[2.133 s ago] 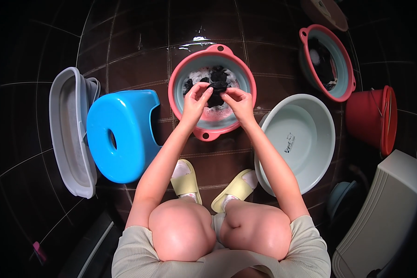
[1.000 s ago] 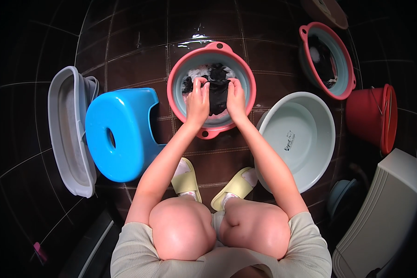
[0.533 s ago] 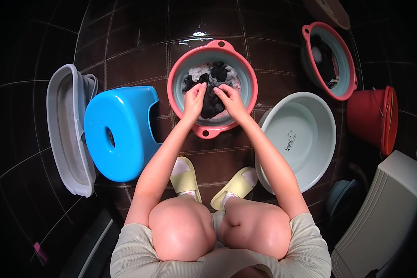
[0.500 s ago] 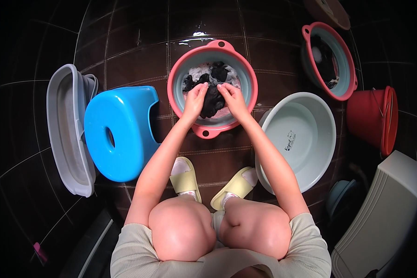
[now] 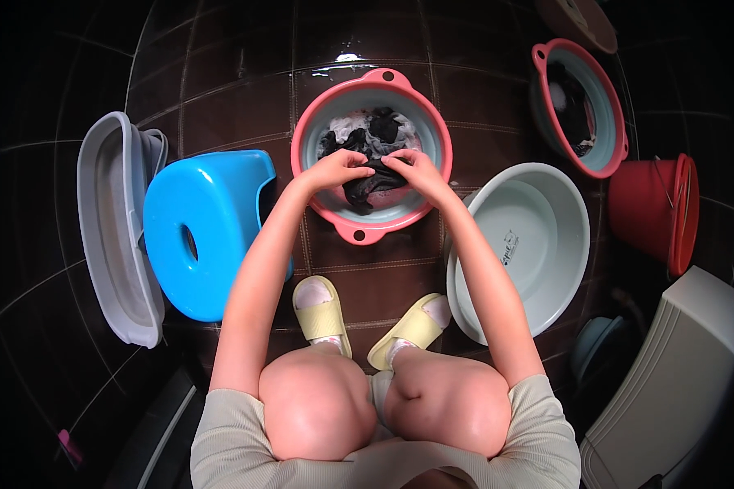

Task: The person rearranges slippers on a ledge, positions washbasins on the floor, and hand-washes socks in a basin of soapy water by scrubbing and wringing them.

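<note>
Over a round basin [image 5: 300, 134] with a pink rim and grey-blue inside, both my hands work on a piece of dark cloth. My left hand [image 5: 338, 169] pinches the left side of the black cloth [image 5: 373, 186] between thumb and fingertips. Closed on its upper right edge is my right hand [image 5: 416, 173]. The cloth hangs stretched between them at the near side of the basin; its exact kind is not clear. Beneath and beyond it lie other wet black and whitish cloths [image 5: 385, 124], bunched in the basin.
A blue stool [image 5: 208, 232] and a grey collapsible tub [image 5: 98, 236] stand at the left. To the right are a pale basin [image 5: 538, 244], a second pink-rimmed basin [image 5: 616, 114] with dark cloth, and a red bucket [image 5: 640, 200]. Light glints off the dark tiled floor [image 5: 367, 285].
My hands have moved slightly apart, the left one turning more sideways. The black cloth, bunched and hanging before, is now drawn out sideways between them.
</note>
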`<state>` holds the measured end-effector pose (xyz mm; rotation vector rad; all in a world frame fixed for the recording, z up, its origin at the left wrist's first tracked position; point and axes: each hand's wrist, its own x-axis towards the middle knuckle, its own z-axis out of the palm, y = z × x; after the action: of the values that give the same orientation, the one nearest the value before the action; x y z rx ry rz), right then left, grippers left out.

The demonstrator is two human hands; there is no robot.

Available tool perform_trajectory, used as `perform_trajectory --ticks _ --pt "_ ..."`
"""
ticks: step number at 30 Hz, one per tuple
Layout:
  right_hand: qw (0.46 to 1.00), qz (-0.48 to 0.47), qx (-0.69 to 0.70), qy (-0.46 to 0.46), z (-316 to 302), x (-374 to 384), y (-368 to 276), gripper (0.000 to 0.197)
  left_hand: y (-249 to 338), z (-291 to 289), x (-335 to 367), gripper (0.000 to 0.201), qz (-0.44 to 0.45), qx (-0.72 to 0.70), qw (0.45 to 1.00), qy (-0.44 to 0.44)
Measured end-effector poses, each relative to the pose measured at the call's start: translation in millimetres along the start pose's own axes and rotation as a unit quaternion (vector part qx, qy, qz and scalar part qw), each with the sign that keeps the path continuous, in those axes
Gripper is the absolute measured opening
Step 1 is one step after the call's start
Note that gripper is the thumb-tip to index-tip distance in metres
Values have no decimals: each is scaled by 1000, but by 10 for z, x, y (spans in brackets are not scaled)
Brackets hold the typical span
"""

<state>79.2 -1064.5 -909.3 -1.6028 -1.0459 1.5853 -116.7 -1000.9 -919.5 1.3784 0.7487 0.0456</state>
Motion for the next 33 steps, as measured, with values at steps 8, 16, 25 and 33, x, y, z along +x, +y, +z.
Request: perform_trajectory --ticks 8,16,25,33 --pt "758 -92 -629 145 194 226 633 26 -172 614 331 34 -40 607 772 185" --pt "702 -19 -702 122 334 295 625 25 -310 618 296 29 -11 647 722 245" --pt "964 -131 -127 194 90 131 68 33 57 366 35 17 62 -222 924 305" --pt "950 -178 -69 249 560 -166 -161 33 220 637 187 32 59 -229 904 357"
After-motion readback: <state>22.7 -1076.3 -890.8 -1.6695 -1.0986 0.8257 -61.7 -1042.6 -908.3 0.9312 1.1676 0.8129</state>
